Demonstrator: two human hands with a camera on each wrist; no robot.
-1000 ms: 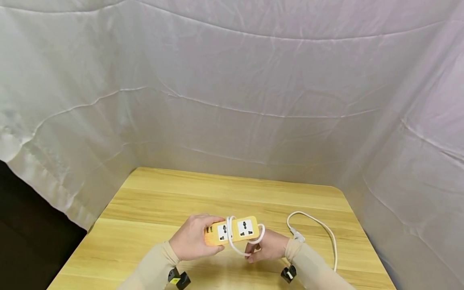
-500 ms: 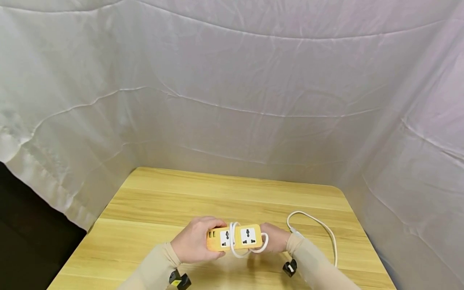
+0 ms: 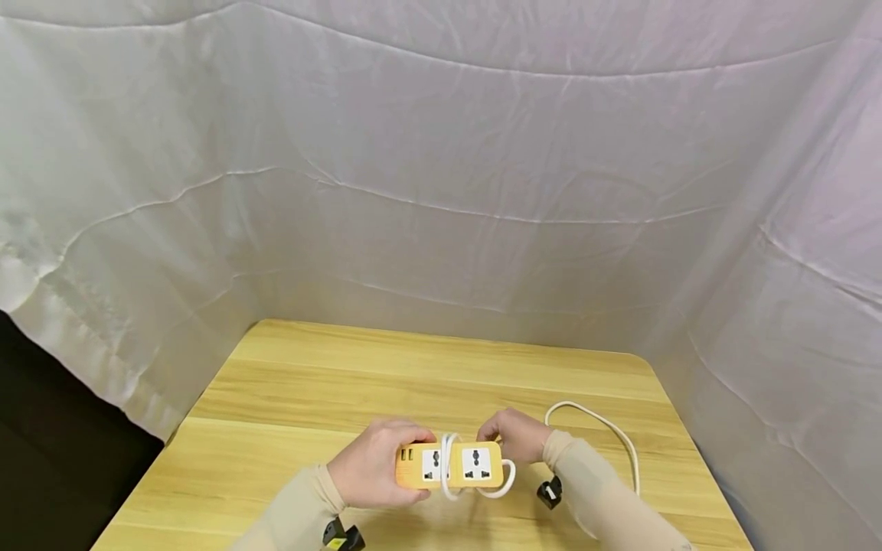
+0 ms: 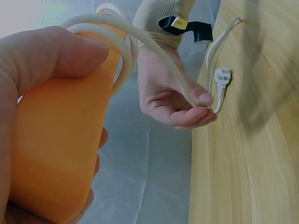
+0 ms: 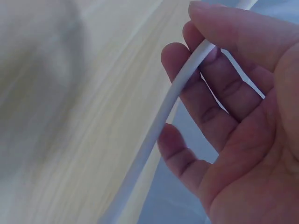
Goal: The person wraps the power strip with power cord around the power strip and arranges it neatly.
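My left hand [image 3: 375,465] grips the left end of a yellow power strip [image 3: 455,464], held above the table with its sockets facing up. A white cord [image 3: 448,467] loops round the strip's middle and bends at its right end. Behind that right end, my right hand [image 3: 518,435] pinches the cord between thumb and fingers; the right wrist view shows the cord [image 5: 161,112] running across the fingertips. In the left wrist view the white plug [image 4: 223,76] lies on the table, close beyond the right hand. The head view hides the plug behind the right arm.
The wood-grain table [image 3: 413,363] has a pale curtain [image 3: 441,252] behind it and at both sides. A loose arc of cord [image 3: 623,440] lies on the table's right side. Small black devices [image 3: 549,492] are strapped at both wrists.
The power strip and left hand have moved slightly right and toward me. My right hand, with the cord, has gone from below the strip's right end to behind it.
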